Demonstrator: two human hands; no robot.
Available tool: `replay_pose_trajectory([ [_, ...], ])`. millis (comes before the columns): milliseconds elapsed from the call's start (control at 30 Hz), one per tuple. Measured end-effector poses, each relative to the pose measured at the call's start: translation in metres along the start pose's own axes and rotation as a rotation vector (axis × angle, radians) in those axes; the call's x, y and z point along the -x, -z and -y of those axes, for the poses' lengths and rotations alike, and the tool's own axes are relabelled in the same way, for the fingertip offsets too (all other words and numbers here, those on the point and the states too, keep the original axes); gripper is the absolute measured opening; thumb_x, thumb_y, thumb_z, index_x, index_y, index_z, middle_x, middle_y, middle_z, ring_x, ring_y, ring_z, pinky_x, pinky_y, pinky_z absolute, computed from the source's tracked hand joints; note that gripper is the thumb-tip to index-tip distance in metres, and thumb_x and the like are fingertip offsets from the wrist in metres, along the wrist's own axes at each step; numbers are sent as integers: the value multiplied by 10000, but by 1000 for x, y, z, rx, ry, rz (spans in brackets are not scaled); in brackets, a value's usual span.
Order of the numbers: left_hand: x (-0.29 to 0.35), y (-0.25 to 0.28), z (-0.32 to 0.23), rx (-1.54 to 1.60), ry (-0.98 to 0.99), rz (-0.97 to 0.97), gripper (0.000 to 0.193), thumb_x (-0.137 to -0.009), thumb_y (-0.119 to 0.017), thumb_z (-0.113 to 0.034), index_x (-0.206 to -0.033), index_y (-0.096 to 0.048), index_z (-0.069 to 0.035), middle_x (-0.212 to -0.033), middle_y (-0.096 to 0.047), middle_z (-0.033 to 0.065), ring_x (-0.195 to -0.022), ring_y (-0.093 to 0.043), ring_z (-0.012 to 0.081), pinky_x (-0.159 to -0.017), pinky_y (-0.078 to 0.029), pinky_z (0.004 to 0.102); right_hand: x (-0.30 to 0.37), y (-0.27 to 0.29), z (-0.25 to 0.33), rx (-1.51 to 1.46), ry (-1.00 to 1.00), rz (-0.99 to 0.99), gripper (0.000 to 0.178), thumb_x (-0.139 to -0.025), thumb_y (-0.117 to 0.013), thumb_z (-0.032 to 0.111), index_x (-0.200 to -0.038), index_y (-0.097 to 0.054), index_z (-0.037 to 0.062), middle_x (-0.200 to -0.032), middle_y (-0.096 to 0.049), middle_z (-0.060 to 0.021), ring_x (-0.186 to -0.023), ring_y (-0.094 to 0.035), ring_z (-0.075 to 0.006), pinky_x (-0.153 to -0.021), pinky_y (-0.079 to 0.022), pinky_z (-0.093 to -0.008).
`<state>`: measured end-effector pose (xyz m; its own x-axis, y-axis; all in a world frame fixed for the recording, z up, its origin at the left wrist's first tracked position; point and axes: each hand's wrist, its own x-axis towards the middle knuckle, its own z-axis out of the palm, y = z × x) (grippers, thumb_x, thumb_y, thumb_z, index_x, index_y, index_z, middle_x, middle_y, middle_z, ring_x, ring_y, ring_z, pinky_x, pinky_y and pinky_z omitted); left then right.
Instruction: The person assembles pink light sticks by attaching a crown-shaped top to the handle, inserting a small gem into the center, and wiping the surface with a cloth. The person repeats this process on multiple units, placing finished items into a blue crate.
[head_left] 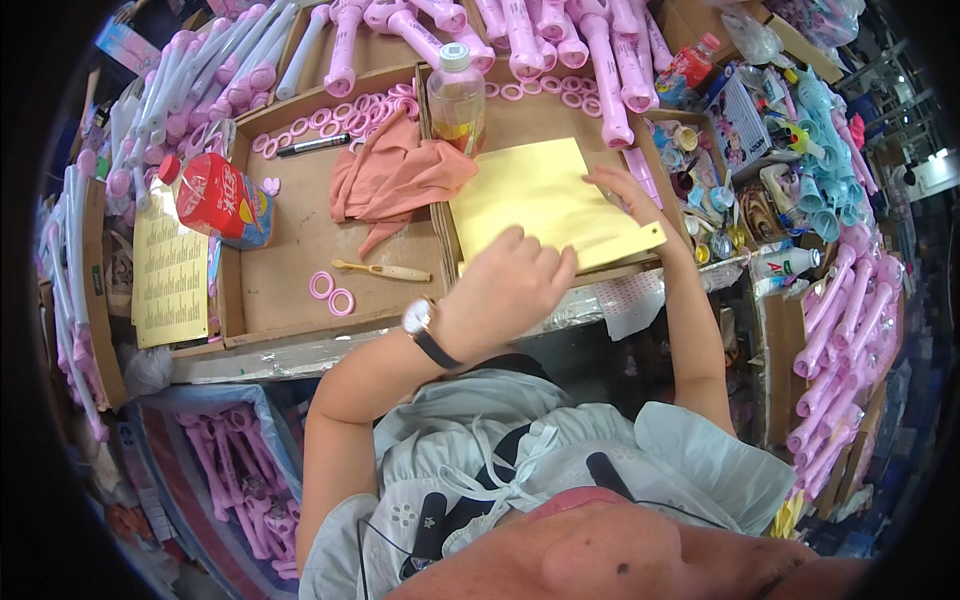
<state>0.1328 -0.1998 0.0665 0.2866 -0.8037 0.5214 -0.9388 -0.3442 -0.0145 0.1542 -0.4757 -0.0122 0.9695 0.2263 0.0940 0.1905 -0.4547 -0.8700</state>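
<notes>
A pale yellow sheet point(525, 195) lies slanted over the right cardboard tray, its near edge raised into a narrow strip with a small hole at the right corner. My left hand point(515, 285), with a watch point(420, 318) on its wrist, is closed at the sheet's near edge; its fingertips are partly hidden. At the right edge my right hand point(632, 198) has its fingers bent around the sheet, and the strip's corner overlaps the hand. Left of the sheet is a crumpled orange cloth point(390, 175). A clear bottle point(455, 100) with yellowish contents stands behind them.
Pink rings point(342, 302), a wooden-handled brush point(383, 271) and a black marker point(312, 146) lie in the left tray point(290, 325). A red-and-blue bottle point(225, 200) stands by its left side. Pink plastic parts point(520, 40) pile up behind. Small jars point(700, 190) fill a box at right.
</notes>
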Motion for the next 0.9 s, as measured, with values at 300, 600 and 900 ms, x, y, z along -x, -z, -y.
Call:
replay_pose_trajectory([
  [300, -4, -44, 28, 345, 449, 275, 131, -828, -556, -188, -869, -609, -75, -723, -621, 108, -689, -617, 283, -635, -474, 383, 12, 17, 6, 34, -404, 127, 265, -818, -628, 178, -1041, -630, 34, -994, -622, -60, -868, -579, -198, -800, -462, -325],
  [600, -6, -72, 28, -110, 424, 43, 648, -736, -679, -410, -1269, -470, -108, -1255, -471, 169, -1164, -438, 347, -962, -323, 544, 5, 2, 3, 527, -410, -66, 513, -859, -558, 432, -726, -607, -61, -775, -604, -224, -706, -573, -373, -660, -451, -429],
  [900, 19, -97, 17, -29, 455, 492, 692, -758, -648, -474, -1329, -423, -153, -1348, -385, 186, -1229, -372, 410, -883, -381, 570, -77, 0, 84, 587, -28, -243, 572, -780, -672, 369, -1154, -526, -38, -1116, -577, -238, -1048, -557, -350, -876, -442, -401],
])
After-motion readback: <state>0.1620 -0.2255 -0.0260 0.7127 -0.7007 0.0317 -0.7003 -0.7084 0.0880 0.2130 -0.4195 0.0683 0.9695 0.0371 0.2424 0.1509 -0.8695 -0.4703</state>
